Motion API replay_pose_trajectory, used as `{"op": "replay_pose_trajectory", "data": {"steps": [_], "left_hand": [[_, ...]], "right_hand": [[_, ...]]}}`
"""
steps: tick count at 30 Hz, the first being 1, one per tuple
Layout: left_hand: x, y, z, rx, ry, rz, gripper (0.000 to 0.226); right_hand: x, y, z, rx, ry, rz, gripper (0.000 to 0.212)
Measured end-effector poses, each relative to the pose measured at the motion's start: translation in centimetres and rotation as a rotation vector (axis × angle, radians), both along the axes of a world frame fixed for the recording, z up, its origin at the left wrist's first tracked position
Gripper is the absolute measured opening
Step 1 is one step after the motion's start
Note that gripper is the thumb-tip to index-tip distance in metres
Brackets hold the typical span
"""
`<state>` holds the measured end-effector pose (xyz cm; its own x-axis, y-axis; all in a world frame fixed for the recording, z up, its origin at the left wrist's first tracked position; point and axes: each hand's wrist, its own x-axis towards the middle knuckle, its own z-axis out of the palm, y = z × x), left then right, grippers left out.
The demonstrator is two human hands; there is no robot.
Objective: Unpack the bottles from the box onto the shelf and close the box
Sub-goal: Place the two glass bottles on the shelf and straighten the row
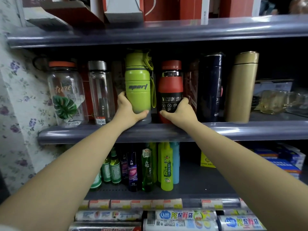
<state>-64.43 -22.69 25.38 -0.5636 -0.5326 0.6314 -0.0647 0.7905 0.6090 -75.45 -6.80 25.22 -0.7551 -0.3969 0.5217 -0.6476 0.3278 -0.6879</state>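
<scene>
A lime-green sport bottle point(138, 80) with a grey base stands upright on the middle grey shelf point(233, 130). My left hand point(128, 109) wraps its lower part from the left. Right beside it stands a red vacuum bottle point(170, 85) with a black label band, gripped low by my right hand point(180, 110) from the right. Both bottles rest near the shelf's front edge, a narrow gap between them. The box is out of view.
Two clear bottles point(70, 94) stand left of the green one. A dark navy flask point(210, 87) and a gold flask point(241, 85) stand to the right, then glass cups point(275, 102). Red cartons sit on the upper shelf point(166, 7); small bottles point(148, 167) fill the shelf below.
</scene>
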Motion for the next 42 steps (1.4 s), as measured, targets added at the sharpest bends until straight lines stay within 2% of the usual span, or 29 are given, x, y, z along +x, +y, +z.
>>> {"op": "replay_pose_trajectory", "data": {"steps": [3,6,8,10,12,13,16,20,21,23,25,29,34,39,42], "left_hand": [[0.4,0.5,0.3,0.014,-0.052,-0.013,0.110],[1.4,1.9,0.4,-0.099,-0.069,0.103,0.116],[2.2,3.4,0.2,-0.220,0.118,0.234,0.104],[2.1,5.6,0.1,-0.395,0.312,0.256,0.083],[0.8,8.6,0.3,-0.478,0.342,0.089,0.066],[-0.4,10.5,0.5,-0.452,0.313,-0.025,0.064],[-4.4,15.8,1.4,-0.252,0.216,-0.233,0.078],[-10.3,19.1,2.5,0.145,0.113,-0.224,0.109],[-11.3,19.4,2.7,0.212,0.107,-0.188,0.114],[-12.9,19.4,2.7,0.305,0.094,-0.150,0.118],[-13.7,19.0,2.3,0.325,0.079,-0.160,0.119],[-13.7,17.5,1.8,0.315,0.028,-0.226,0.108],[-14.3,15.0,1.0,0.371,-0.037,-0.308,0.099],[-14.5,15.0,0.6,0.388,-0.044,-0.302,0.116],[-14.6,14.8,0.5,0.401,-0.045,-0.302,0.118]], "right_hand": [[0.5,0.6,0.5,0.007,-0.008,0.017,0.081],[1.5,2.9,0.8,-0.066,0.148,0.086,0.076],[2.1,5.4,0.6,-0.110,0.287,0.112,0.068],[1.8,8.4,0.4,-0.181,0.461,0.058,0.059],[0.0,11.0,0.6,-0.294,0.621,-0.084,0.051],[-1.3,12.1,0.7,-0.351,0.643,-0.169,0.051],[-5.2,14.2,1.4,-0.417,0.505,-0.338,0.072],[-8.8,15.1,1.6,-0.287,0.048,-0.249,0.111],[-9.4,15.2,1.6,-0.273,-0.031,-0.192,0.112],[-10.2,15.3,1.5,-0.273,-0.134,-0.095,0.092],[-10.9,15.3,1.2,-0.278,-0.130,-0.051,0.069],[-11.7,15.6,0.6,-0.315,-0.103,0.042,0.063],[-11.9,16.4,0.2,-0.305,-0.145,0.151,0.043],[-12.0,15.9,0.1,-0.308,-0.107,0.090,0.079],[-12.0,15.3,0.1,-0.311,-0.112,0.058,0.086]]}}
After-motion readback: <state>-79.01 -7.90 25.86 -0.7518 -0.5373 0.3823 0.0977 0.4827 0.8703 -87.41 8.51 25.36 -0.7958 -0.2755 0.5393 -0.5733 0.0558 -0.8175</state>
